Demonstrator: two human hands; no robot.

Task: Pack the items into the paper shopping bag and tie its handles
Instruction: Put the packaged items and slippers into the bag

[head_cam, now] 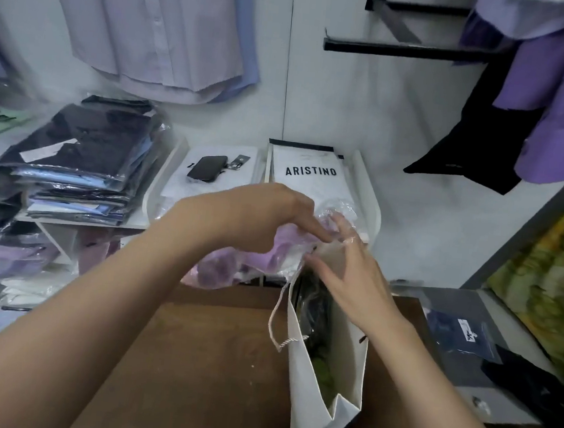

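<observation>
A white paper shopping bag (pixel 344 383) stands open on a brown wooden table (pixel 198 370), with dark and green plastic-wrapped items inside. Its white rope handle (pixel 277 315) hangs loose on the left side. My left hand (pixel 256 218) grips a lilac garment in clear plastic wrap (pixel 235 264) just over the far end of the bag's mouth. My right hand (pixel 346 277) has spread fingers on the bag's far rim and touches the plastic wrap.
Stacks of wrapped shirts (pixel 84 162) lie on a white shelf at left. A black case (pixel 207 168) and a flat white ARISTINO bag (pixel 311 179) sit behind. Wrapped dark items (pixel 464 335) rest at right. Shirts hang above.
</observation>
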